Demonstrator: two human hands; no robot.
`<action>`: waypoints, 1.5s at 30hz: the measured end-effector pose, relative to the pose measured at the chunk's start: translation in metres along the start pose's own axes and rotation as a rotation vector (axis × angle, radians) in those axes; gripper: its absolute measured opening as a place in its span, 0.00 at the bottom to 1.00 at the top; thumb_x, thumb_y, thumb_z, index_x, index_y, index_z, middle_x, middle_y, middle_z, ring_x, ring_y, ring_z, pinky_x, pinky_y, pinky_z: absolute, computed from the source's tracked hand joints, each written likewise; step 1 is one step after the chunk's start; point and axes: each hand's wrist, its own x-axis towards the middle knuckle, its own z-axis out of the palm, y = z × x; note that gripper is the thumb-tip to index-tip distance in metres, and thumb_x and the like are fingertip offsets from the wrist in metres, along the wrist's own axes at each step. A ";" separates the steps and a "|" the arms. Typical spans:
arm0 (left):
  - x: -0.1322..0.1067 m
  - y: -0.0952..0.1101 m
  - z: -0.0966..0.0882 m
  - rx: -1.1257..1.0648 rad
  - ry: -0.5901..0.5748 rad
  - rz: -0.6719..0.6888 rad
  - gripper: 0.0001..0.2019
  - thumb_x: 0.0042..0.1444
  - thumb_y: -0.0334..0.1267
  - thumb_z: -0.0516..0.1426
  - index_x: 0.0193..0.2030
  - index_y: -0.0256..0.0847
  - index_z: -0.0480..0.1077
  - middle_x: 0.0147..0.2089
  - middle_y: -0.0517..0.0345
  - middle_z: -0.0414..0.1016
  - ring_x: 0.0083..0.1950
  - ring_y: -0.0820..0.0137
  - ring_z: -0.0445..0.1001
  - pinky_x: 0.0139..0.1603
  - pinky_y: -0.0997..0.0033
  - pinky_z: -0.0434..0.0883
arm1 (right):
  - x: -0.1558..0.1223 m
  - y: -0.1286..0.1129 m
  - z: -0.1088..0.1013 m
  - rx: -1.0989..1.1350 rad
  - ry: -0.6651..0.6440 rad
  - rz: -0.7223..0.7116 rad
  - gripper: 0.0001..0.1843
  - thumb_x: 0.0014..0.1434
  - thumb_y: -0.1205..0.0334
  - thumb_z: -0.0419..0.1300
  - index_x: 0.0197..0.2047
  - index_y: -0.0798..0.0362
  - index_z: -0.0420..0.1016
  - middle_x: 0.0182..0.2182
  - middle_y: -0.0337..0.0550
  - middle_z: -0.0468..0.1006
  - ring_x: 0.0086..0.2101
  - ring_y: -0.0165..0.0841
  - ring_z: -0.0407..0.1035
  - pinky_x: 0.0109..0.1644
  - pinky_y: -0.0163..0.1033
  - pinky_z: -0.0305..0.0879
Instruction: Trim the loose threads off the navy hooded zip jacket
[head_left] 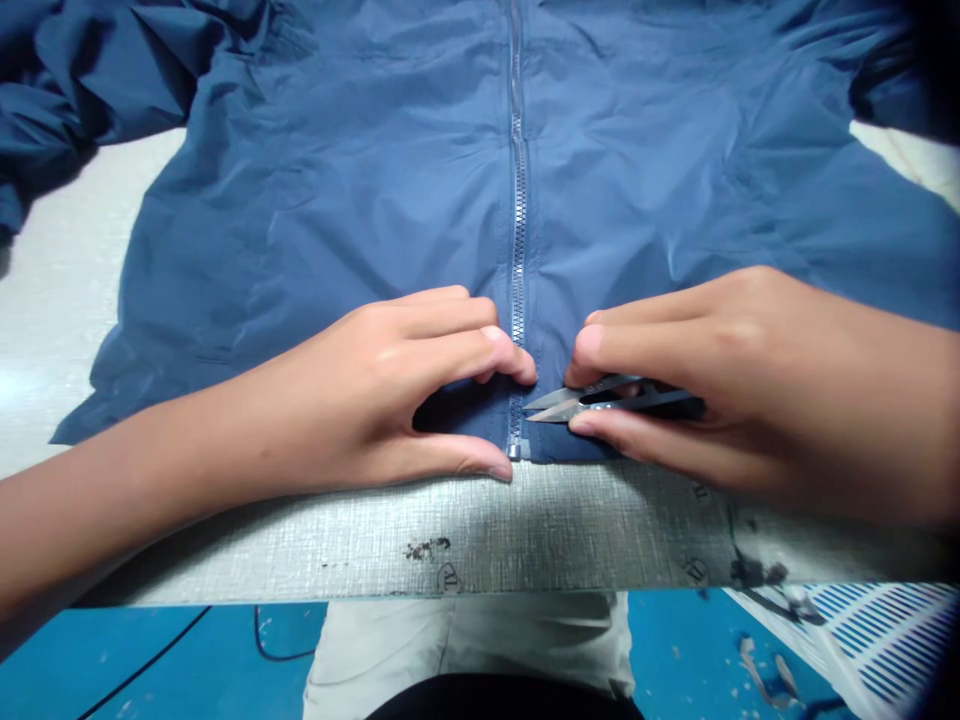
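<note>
A blue jacket [360,190] lies spread out with its zipper [519,230] running down the middle to the hem. My left hand [420,380] rests on the fabric left of the zipper's lower end. Its index fingertip reaches across the zipper teeth, and the thumb lies apart from it, along the hem edge. In my right hand [697,380] is a pair of metal thread snips [600,398], held between thumb and fingers. The blade tips, slightly parted, point left and sit just right of the zipper near its bottom. Part of the snips is hidden by my palm.
Beneath the jacket is a pale, textured table [360,550] with dark stains near its front edge. A white slatted plastic basket [862,630] stands below at the right. Cables [150,660] lie on the blue floor [247,690]. A jacket sleeve [97,80] is bunched at the upper left.
</note>
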 end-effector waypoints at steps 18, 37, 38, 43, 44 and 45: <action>0.000 -0.001 0.001 -0.010 0.015 0.015 0.22 0.63 0.49 0.66 0.56 0.35 0.74 0.44 0.49 0.75 0.44 0.63 0.74 0.46 0.66 0.70 | 0.004 -0.005 0.002 -0.112 -0.017 0.050 0.10 0.66 0.61 0.59 0.32 0.51 0.71 0.25 0.37 0.73 0.22 0.29 0.62 0.30 0.39 0.50; 0.000 0.000 -0.001 -0.001 0.000 0.000 0.22 0.63 0.47 0.66 0.57 0.35 0.74 0.44 0.50 0.74 0.44 0.64 0.74 0.46 0.69 0.70 | 0.004 -0.002 0.000 0.034 -0.048 0.057 0.12 0.69 0.60 0.57 0.32 0.52 0.70 0.25 0.37 0.73 0.22 0.28 0.61 0.30 0.38 0.52; 0.001 0.000 0.000 0.002 0.001 0.001 0.22 0.63 0.47 0.66 0.57 0.36 0.74 0.44 0.50 0.74 0.44 0.64 0.74 0.46 0.69 0.70 | 0.004 -0.002 0.000 0.035 -0.051 0.058 0.12 0.69 0.60 0.58 0.32 0.52 0.70 0.25 0.37 0.73 0.22 0.27 0.61 0.30 0.38 0.52; 0.002 0.001 0.000 0.011 -0.004 0.003 0.21 0.63 0.46 0.66 0.57 0.35 0.73 0.44 0.51 0.74 0.44 0.64 0.74 0.47 0.69 0.69 | 0.004 0.000 0.000 0.061 -0.066 0.060 0.11 0.69 0.60 0.58 0.34 0.52 0.72 0.25 0.37 0.74 0.22 0.28 0.61 0.30 0.38 0.51; 0.002 0.001 0.000 0.007 -0.004 0.002 0.21 0.63 0.46 0.67 0.57 0.35 0.73 0.44 0.51 0.74 0.44 0.65 0.74 0.47 0.69 0.69 | 0.003 0.001 0.000 0.066 -0.069 0.061 0.10 0.69 0.59 0.59 0.34 0.52 0.72 0.25 0.37 0.74 0.22 0.28 0.61 0.30 0.38 0.51; 0.002 0.001 0.000 0.004 -0.004 0.001 0.21 0.63 0.46 0.67 0.57 0.34 0.73 0.44 0.51 0.74 0.44 0.65 0.74 0.47 0.69 0.69 | 0.003 0.001 0.000 0.072 -0.069 0.062 0.10 0.69 0.59 0.59 0.34 0.52 0.73 0.25 0.37 0.74 0.22 0.28 0.61 0.29 0.39 0.50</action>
